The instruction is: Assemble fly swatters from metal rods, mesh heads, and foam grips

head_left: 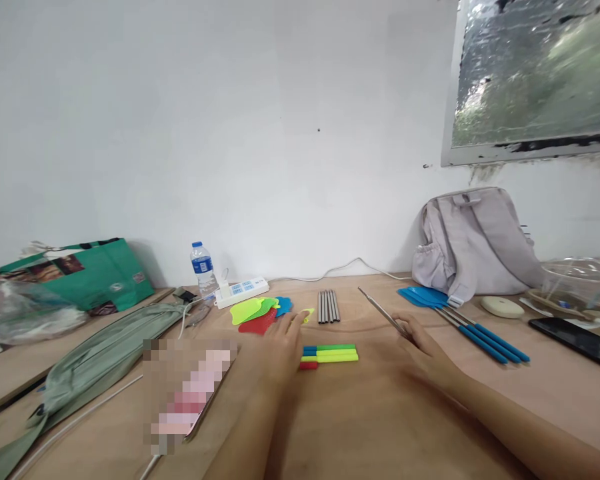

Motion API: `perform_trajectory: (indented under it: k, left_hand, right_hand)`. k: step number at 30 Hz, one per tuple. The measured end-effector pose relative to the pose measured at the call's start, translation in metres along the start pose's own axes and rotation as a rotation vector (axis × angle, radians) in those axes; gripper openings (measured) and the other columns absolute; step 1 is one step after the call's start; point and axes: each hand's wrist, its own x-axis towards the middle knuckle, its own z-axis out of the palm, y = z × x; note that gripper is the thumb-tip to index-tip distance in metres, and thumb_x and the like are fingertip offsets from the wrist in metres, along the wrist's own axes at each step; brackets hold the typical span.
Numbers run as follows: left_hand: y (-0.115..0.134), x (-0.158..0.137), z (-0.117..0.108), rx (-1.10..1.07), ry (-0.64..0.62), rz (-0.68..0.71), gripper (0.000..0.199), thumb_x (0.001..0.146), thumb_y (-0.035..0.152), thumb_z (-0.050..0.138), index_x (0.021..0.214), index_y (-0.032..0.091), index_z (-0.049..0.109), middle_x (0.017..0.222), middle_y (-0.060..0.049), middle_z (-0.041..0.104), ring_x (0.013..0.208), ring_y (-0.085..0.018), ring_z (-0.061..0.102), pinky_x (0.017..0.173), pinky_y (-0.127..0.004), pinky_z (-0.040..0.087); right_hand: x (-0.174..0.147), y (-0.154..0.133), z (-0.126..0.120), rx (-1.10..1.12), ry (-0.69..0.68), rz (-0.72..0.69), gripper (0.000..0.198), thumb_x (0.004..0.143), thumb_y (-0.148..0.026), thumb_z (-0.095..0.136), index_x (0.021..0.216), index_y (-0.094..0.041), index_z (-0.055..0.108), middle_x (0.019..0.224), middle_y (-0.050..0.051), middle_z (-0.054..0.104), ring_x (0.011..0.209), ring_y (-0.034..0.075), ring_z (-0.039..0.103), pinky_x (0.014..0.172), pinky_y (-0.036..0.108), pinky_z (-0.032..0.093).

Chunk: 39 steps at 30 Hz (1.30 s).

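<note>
My right hand (419, 339) is closed around the lower end of a thin metal rod (380, 310), which tilts up to the left. My left hand (283, 332) reaches over the table, fingers stretched out and somewhat blurred. Beside its fingertips is a small yellow piece (308, 315); whether they touch it is unclear. Left of that hand lie flat plastic swatter heads: yellow-green (245, 310), red (257, 324) and blue (283, 306). Several grey metal tubes (329, 307) lie side by side between my hands. Nearer me are coloured sleeves, including yellow (337, 357), green (336, 347) and red (309, 365).
Blue swatters (495, 343) lie at the right, before a grey backpack (475, 240) and a dark phone (575, 340). A water bottle (203, 268) and power strip (243, 291) stand behind. Left are a phone (195, 393), a green pouch (105, 353) and a green bag (105, 277).
</note>
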Motion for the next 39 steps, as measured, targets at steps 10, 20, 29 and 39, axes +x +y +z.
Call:
perform_trajectory:
  k: [10,20,29,39]
  left_hand:
    - [0.038,0.001,-0.006,-0.121,-0.163,0.167,0.046,0.075,0.005,0.042,0.11,0.032,0.055,0.098,-0.001,0.059,0.081,-0.016,0.05,0.071,-0.029,0.04]
    - [0.033,-0.001,0.001,-0.243,-0.142,0.101,0.058,0.073,0.001,0.037,0.12,0.033,0.047,0.098,-0.002,0.054,0.087,-0.016,0.05,0.076,-0.027,0.041]
    - [0.034,0.001,0.0,-0.162,-0.161,0.087,0.056,0.073,0.001,0.036,0.117,0.033,0.05,0.104,-0.002,0.053,0.082,-0.015,0.05,0.069,-0.025,0.041]
    - [0.041,0.004,-0.001,-0.025,-0.256,0.174,0.051,0.077,0.003,0.04,0.117,0.032,0.049,0.107,-0.002,0.054,0.085,-0.017,0.052,0.069,-0.027,0.041]
  right_hand:
    - [-0.001,-0.017,-0.014,-0.282,-0.162,-0.203,0.031,0.083,-0.037,0.041,0.109,-0.026,0.055,0.094,0.008,0.063,0.087,0.022,0.058,0.072,0.034,0.047]
    - [0.004,-0.014,-0.023,-0.368,-0.181,-0.257,0.032,0.085,-0.034,0.037,0.109,-0.025,0.056,0.085,0.006,0.062,0.072,0.018,0.057,0.063,0.029,0.044]
    - [0.002,-0.015,-0.015,-0.261,-0.176,-0.254,0.03,0.084,-0.032,0.04,0.107,-0.025,0.058,0.099,0.007,0.063,0.092,0.02,0.057,0.077,0.031,0.045]
    - [0.007,-0.011,-0.023,-0.304,-0.197,-0.296,0.031,0.084,-0.032,0.041,0.11,-0.023,0.057,0.086,0.006,0.063,0.068,0.015,0.055,0.061,0.026,0.044]
